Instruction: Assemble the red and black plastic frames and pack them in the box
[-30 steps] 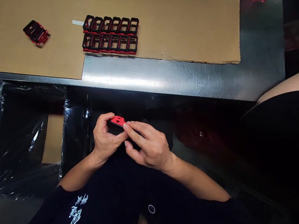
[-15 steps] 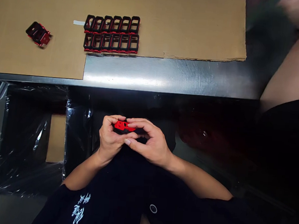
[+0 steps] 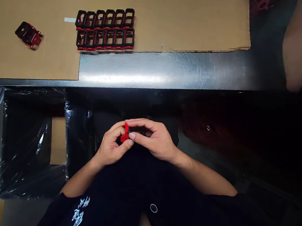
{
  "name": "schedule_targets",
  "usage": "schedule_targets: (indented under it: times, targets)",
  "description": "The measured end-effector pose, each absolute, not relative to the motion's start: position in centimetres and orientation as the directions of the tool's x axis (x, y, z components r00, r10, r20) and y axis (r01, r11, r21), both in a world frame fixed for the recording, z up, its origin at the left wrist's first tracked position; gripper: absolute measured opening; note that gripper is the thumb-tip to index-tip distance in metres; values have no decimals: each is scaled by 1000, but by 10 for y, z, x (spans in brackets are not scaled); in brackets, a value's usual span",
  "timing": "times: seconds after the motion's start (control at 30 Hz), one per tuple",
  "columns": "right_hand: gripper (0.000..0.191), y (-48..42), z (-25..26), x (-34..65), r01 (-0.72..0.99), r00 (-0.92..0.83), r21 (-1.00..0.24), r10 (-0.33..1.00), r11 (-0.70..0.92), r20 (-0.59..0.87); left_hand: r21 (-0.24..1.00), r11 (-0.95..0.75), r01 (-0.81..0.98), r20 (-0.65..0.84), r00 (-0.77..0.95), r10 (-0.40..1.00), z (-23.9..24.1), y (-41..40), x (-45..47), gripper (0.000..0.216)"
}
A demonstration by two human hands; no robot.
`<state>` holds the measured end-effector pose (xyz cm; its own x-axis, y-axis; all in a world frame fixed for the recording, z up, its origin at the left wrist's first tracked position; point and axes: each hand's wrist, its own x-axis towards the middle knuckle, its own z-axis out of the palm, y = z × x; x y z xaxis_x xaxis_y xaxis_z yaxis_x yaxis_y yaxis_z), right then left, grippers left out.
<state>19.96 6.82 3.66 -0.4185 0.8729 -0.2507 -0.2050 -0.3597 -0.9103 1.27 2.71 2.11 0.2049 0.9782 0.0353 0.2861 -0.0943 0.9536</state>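
- I have the left hand curled nearly closed, fingers and thumb gripping the red part.
- I have the right hand pinching the same part's other side, thumb and fingers slightly apart.
- I see it held between both, in front of the desk.
- I see two rows of frames on cardboard, a loose frame to their left.

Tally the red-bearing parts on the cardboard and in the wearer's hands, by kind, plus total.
Red-and-black frames in two rows: 12
Loose red-and-black piece, left of the rows: 1
Red piece held in left hand and right hand: 1
Total: 14
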Motion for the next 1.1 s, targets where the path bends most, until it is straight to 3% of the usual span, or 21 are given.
schedule_targets:
  times: [0.13, 0.37, 1.1]
  targets:
    - [30, 68, 38, 198, -319, -435, -792, 823, -520, -365, 963, -30, 269, -5, 128, 992, 16, 23, 15, 14]
    - [20, 68, 34, 194, -390, -449, -684, 776, -616, -443, 979, 40, 200, -58, 86, 995, 11, 21, 19, 11]
    - [14, 69, 36, 188, -404, -401, -671, 779, -622, -482, 973, 5, 230, -20, 62, 998, 9, 20, 19, 8]
